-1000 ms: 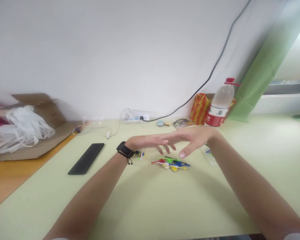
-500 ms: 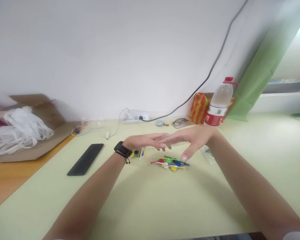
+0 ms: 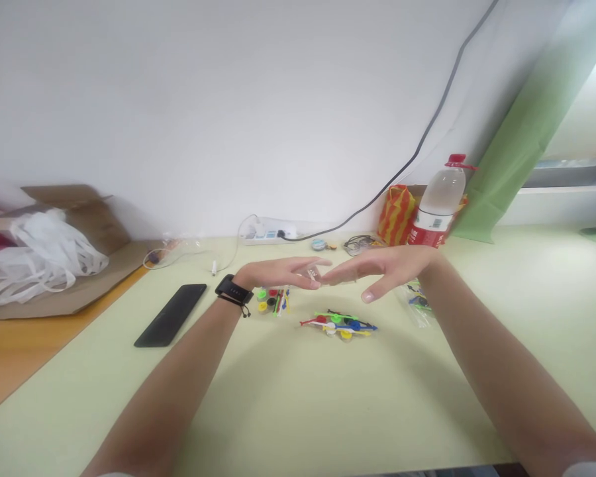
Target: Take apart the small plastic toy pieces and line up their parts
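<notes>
My left hand (image 3: 281, 271), with a black watch (image 3: 234, 289) on its wrist, hovers above the table with its fingers stretched out. From the other side my right hand (image 3: 392, 268) reaches in, fingers extended and thumb apart. Their fingertips come close together; whether they touch, I cannot tell. Below them lies a cluster of small colored plastic spinner arrows (image 3: 342, 324) in red, green, white, blue, yellow and black. Behind the left wrist sit several small round colored pieces (image 3: 263, 303), with thin arrows (image 3: 281, 303) beside them.
A clear plastic bag with colored pieces (image 3: 418, 305) lies by my right forearm. On the left are a black phone-like slab (image 3: 170, 316) and a cardboard box (image 3: 97, 225) with white plastic bags (image 3: 54, 255). A water bottle (image 3: 437, 205) and a power strip (image 3: 268, 232) stand at the back.
My left hand has shifted slightly left and up, uncovering more of the round pieces. The right hand has risen a little, and its thumb has moved up from the arrows.
</notes>
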`<control>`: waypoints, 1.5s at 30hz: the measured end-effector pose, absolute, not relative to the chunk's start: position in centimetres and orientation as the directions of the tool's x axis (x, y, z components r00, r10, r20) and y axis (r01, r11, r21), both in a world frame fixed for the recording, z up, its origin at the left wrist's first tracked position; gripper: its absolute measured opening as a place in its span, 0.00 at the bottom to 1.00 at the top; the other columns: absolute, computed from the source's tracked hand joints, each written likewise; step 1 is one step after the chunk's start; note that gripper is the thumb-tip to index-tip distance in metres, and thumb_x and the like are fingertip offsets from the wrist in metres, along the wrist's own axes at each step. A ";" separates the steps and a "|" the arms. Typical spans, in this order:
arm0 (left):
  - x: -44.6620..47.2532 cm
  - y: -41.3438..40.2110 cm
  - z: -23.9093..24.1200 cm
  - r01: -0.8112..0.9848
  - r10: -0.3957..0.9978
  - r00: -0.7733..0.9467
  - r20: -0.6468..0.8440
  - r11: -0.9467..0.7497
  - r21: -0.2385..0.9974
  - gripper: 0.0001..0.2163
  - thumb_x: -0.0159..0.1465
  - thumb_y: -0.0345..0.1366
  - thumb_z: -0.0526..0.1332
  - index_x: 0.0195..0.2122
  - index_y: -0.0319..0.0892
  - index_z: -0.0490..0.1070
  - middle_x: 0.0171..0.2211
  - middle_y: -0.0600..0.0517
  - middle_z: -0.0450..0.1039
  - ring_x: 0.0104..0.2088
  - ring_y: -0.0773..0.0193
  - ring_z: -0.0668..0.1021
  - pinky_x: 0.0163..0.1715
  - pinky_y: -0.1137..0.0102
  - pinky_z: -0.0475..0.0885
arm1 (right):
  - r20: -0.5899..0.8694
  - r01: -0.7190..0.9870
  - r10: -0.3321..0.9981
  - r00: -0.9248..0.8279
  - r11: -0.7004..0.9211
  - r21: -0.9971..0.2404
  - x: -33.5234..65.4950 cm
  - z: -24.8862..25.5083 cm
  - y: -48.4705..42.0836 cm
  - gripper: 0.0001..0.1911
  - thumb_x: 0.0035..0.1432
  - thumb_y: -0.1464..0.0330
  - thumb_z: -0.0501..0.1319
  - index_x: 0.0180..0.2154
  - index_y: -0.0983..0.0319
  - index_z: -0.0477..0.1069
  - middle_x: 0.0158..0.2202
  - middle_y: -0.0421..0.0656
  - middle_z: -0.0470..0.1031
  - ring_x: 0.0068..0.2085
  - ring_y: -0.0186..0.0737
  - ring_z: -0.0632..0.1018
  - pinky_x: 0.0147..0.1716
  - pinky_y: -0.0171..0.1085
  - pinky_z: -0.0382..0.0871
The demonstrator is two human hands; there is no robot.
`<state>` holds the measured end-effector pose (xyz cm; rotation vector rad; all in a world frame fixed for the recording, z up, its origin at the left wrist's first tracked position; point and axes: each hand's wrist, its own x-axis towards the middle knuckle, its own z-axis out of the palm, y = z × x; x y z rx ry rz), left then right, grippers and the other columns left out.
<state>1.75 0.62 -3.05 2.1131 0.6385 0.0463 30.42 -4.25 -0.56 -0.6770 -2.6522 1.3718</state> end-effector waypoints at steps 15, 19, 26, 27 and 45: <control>-2.8 4.2 -4.3 0.607 0.694 0.702 -0.158 -0.468 0.642 0.43 0.62 0.59 0.63 0.74 0.48 0.51 0.58 0.44 0.73 0.53 0.51 0.75 0.49 0.65 0.68 | -0.108 0.526 0.550 -0.828 0.695 -0.491 22.6 -7.2 -3.4 0.09 0.60 0.73 0.64 0.43 0.63 0.80 0.41 0.46 0.80 0.37 0.39 0.78 0.35 0.34 0.69; -2.8 4.3 -4.4 0.554 0.677 0.722 -0.142 -0.444 0.704 0.40 0.64 0.58 0.61 0.73 0.48 0.54 0.55 0.45 0.74 0.52 0.52 0.75 0.50 0.63 0.67 | -0.098 0.521 0.540 -0.836 0.727 -0.448 21.2 -8.5 -4.0 0.07 0.61 0.67 0.65 0.38 0.63 0.80 0.39 0.46 0.77 0.35 0.38 0.75 0.32 0.34 0.65; -2.7 4.2 -4.5 0.515 0.645 0.743 -0.179 -0.379 0.769 0.38 0.66 0.56 0.61 0.73 0.49 0.52 0.54 0.44 0.73 0.51 0.54 0.76 0.50 0.63 0.69 | -0.035 0.484 0.541 -0.840 0.719 -0.498 21.7 -8.2 -3.7 0.03 0.58 0.73 0.63 0.34 0.64 0.76 0.34 0.42 0.77 0.32 0.35 0.73 0.31 0.32 0.64; -2.7 4.1 -4.5 0.516 0.646 0.741 -0.185 -0.371 0.772 0.38 0.66 0.56 0.61 0.73 0.50 0.52 0.54 0.44 0.73 0.50 0.55 0.76 0.50 0.63 0.69 | -0.025 0.480 0.548 -0.836 0.708 -0.517 21.9 -8.0 -3.6 0.03 0.58 0.74 0.62 0.34 0.64 0.76 0.33 0.42 0.77 0.31 0.35 0.74 0.31 0.32 0.64; -2.3 4.1 -5.0 0.379 0.524 0.831 -0.184 -0.293 0.878 0.34 0.69 0.56 0.58 0.73 0.51 0.53 0.55 0.43 0.71 0.47 0.56 0.75 0.49 0.63 0.71 | 0.431 0.396 0.891 -0.144 0.451 -0.800 31.7 -1.5 -2.4 0.18 0.59 0.53 0.68 0.40 0.61 0.81 0.33 0.46 0.80 0.33 0.40 0.79 0.33 0.38 0.74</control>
